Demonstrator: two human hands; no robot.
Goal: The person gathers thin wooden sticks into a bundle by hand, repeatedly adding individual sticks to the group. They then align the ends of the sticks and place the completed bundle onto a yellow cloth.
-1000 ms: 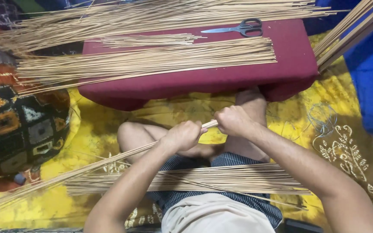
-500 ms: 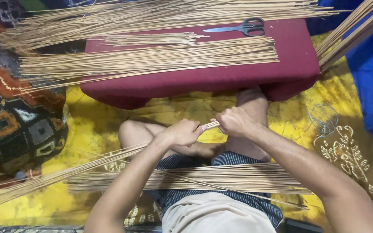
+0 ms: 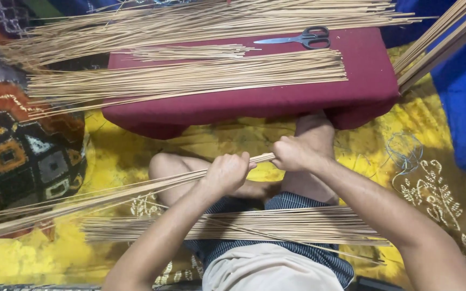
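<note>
Lap: a flat sheaf of thin sticks lies crosswise over the thighs, ends past both knees, resting loose, touched by neither hand; likely parked there within reach.

Hands, just above the lap: the left hand is closed in a fist round a small bundle of the same sticks. The right hand is closed on the bundle's near end, knuckles up. The two fists sit close together, a short bare stretch of bundle showing between them, so the ends look gripped to keep them even. The long remainder of the bundle trails leftward and down over the yellow cloth, fanning slightly toward the left edge of view.

Floor: yellow patterned cloth under the crossed legs; a bare foot tucked against the stool. A patchwork cushion at left. A tangle of thin thread at right on the cloth.

Stool, maroon, padded, beyond the knees: one broad sheaf laid lengthwise along its front edge, overhanging the left end; a smaller sheaf behind it. Scissors lie shut near the back right corner, blades pointing left.

Farthest: a large heap of sticks across the stool's back edge; more sticks slanting at the upper right against blue fabric.
</note>
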